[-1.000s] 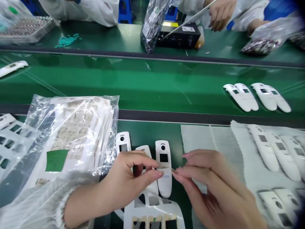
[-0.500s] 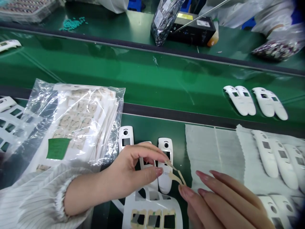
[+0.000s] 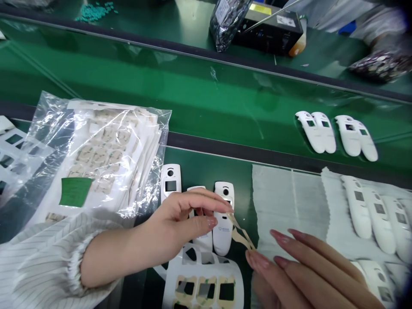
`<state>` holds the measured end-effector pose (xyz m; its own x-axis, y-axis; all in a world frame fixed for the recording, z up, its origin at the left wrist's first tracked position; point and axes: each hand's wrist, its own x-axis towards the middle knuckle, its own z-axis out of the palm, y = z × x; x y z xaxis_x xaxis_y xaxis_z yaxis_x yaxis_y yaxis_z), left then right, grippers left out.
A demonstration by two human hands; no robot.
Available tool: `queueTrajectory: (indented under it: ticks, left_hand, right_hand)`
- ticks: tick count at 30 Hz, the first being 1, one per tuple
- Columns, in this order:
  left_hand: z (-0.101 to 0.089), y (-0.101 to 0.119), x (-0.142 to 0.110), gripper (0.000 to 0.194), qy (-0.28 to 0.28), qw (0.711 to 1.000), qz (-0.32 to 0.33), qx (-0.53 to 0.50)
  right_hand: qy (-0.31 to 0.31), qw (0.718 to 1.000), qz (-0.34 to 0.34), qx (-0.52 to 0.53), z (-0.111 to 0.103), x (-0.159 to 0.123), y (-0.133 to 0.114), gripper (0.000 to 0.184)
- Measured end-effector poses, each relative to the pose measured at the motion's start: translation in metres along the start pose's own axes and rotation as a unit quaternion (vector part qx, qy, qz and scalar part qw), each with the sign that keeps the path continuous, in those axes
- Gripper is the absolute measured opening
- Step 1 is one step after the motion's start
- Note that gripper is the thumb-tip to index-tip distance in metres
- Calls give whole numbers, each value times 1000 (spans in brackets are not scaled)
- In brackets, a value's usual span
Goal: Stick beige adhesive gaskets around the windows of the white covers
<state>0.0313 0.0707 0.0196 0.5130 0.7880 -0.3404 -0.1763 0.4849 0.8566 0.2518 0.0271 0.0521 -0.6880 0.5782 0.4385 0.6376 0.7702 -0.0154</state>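
A thin beige adhesive sticker frame (image 3: 241, 236) stretches between my two hands above the table. Its upper end is held at the tip of my left hand's (image 3: 183, 223) index finger, the thumb a little apart from it. My right hand (image 3: 299, 270) pinches the lower end between thumb and index finger, its other fingers stretched out. Beneath the left fingers lie white thermometer-like housings (image 3: 222, 236) with a window and a round hole. Below them is a backing sheet (image 3: 236, 274) with several beige sticker frames on it.
At left lies a clear bag (image 3: 165, 118) of sticker sheets with a green piece (image 3: 75, 192) on top. More white housings (image 3: 358, 210) rest on a pale foam sheet (image 3: 289, 193) at right. Paired housings (image 3: 317, 133) sit on the green belt (image 3: 193, 94). Beyond stands a black box (image 3: 270, 32).
The view has shifted slightly. Both hands keep hold of the sticker frame, moved slightly right in the picture, and more of the housing beneath it shows.
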Motion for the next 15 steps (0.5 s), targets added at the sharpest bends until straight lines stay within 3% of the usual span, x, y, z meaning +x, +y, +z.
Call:
queueTrajectory:
  ticks: [2, 4, 6, 8, 12, 15]
  left_hand:
    - [-1, -1, 0, 25, 3, 999, 13, 33]
    - [-2, -2, 1, 27, 8, 998, 12, 69]
    - [-4, -4, 1, 29, 15, 995, 11, 98]
    - [-4, -5, 1, 26, 17, 993, 29, 114]
    - [-2, -3, 2, 15, 10, 987, 99, 125]
    - [1, -3, 3, 8, 7, 983, 125, 134]
  right_hand:
    - [18, 998, 44, 34, 0, 1, 2, 17]
    - [51, 984, 151, 78, 1, 4, 1, 19]
    - [67, 949, 275, 135, 3, 7, 0, 15]
    - [29, 904, 363, 222, 5, 10, 1, 10]
    - [-90, 810, 417, 402, 10, 14, 8, 9]
    - [-109, 776, 441, 437, 11, 15, 9, 11]
